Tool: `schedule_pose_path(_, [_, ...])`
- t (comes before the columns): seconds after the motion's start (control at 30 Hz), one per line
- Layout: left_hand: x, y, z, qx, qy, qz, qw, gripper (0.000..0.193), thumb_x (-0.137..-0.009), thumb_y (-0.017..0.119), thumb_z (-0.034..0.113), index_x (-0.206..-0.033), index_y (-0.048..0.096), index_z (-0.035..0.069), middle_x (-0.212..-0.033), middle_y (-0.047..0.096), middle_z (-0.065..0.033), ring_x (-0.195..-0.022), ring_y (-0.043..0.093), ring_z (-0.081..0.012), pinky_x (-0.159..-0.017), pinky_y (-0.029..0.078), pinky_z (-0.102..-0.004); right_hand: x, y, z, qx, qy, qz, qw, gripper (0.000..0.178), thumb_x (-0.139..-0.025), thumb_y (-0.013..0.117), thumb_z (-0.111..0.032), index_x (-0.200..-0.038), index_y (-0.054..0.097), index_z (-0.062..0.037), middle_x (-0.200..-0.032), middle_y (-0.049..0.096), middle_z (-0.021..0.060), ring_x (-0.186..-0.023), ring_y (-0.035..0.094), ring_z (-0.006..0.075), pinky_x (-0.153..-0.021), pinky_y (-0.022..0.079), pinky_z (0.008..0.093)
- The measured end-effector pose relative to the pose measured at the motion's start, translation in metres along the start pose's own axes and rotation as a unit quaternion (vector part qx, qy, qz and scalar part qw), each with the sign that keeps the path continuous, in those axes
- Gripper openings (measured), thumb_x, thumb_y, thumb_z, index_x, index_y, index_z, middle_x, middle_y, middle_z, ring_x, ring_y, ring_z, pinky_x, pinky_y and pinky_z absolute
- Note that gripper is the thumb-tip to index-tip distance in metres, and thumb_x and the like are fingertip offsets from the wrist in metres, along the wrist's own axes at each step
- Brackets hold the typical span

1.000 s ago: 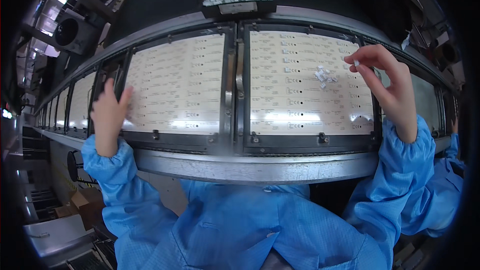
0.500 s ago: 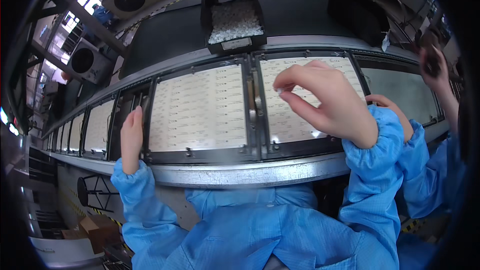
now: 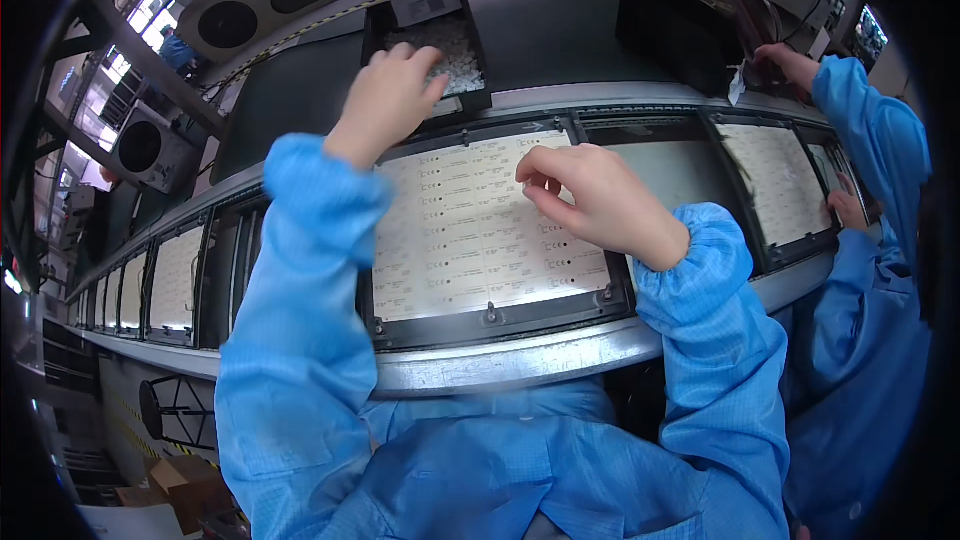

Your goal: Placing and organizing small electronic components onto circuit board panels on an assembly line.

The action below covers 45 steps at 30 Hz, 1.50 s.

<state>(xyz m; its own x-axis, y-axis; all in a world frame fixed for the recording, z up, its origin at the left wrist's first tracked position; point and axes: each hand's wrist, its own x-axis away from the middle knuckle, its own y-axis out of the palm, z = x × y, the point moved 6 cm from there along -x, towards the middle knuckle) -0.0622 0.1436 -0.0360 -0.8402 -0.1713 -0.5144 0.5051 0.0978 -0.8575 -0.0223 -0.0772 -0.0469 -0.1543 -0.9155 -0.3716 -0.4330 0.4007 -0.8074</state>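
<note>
My left hand reaches over a black bin heaped with small white parts. Its fingers are apart and bent downward; the bin's near left part is hidden behind it. My right hand hovers above the right part of a pale printed panel, thumb and forefinger pinched together on what looks like one small white part, barely visible. The panel, with rows of small printed marks, lies in a dark frame with small clamps along its edge. My left sleeve covers the frame's left side.
A metal rail runs along the front of the line. Further panels stand to the left. At the right, a co-worker's hand is beside another panel. A black bag-like object rests behind the line.
My left hand has left the frame's left edge and gone up to the bin. Both nearby panels have shifted right, with a gap between them. My right hand, still pinched, has moved slightly left.
</note>
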Motion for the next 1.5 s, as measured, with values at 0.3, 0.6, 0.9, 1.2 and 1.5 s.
schedule_pose_path(0.3, [-0.041,0.096,-0.054,-0.02,-0.076,-0.263,0.961,0.07,-0.094,0.048,0.058,-0.128,0.06,-0.003,-0.124,0.064,-0.026,-0.116,0.062,-0.0398,-0.098,0.05,-0.0464,0.001,0.011,0.017,0.009,0.027,0.013,1.0,0.013,-0.087,0.065,-0.008,-0.098,0.064,-0.0022,-0.078,0.067,0.0143,-0.073,0.068,0.029,-0.066,0.053,0.0373])
schedule_pose_path(0.6, [-0.054,0.094,-0.055,-0.1,-0.087,-0.068,0.989,0.03,-0.089,0.061,0.033,-0.087,0.077,0.007,-0.092,0.073,-0.0161,-0.087,0.072,-0.0342,-0.074,0.059,-0.0473,0.005,0.007,0.017,-0.011,0.028,0.018,0.999,0.012,-0.087,0.064,-0.007,-0.098,0.064,-0.0016,-0.077,0.065,0.0117,-0.072,0.064,0.0239,-0.063,0.048,0.034])
schedule_pose_path(0.9, [-0.063,0.064,-0.041,0.028,-0.137,0.064,0.988,0.032,-0.08,0.066,0.037,-0.083,0.078,0.007,-0.083,0.073,-0.0171,-0.08,0.072,-0.0342,-0.077,0.058,-0.045,0.004,0.004,0.018,-0.017,0.066,-0.008,0.998,0.008,-0.088,0.061,-0.001,-0.096,0.062,0.0021,-0.073,0.061,0.0095,-0.065,0.057,0.0147,-0.061,0.045,0.027])
schedule_pose_path(1.2, [0.083,0.034,0.045,0.126,0.044,-0.124,0.983,0.035,-0.088,0.062,0.036,-0.076,0.072,0.005,-0.073,0.069,-0.018,-0.07,0.069,-0.0367,-0.069,0.056,-0.0473,-0.015,0.012,0.027,-0.011,0.049,0.007,0.999,0.013,-0.091,0.063,-0.004,-0.103,0.062,0.0012,-0.083,0.066,0.0116,-0.077,0.064,0.0188,-0.07,0.05,0.0297])
schedule_pose_path(1.5, [0.107,0.028,0.061,0.153,0.047,-0.1,0.982,0.027,-0.093,0.06,0.031,-0.104,0.061,0.006,-0.092,0.066,-0.0112,-0.091,0.064,-0.0316,-0.075,0.053,-0.0437,-0.038,0.038,0.081,0.051,0.146,-0.02,0.988,0.014,-0.091,0.063,-0.006,-0.104,0.065,-0.0006,-0.084,0.069,0.0124,-0.074,0.065,0.0212,-0.068,0.052,0.0324])
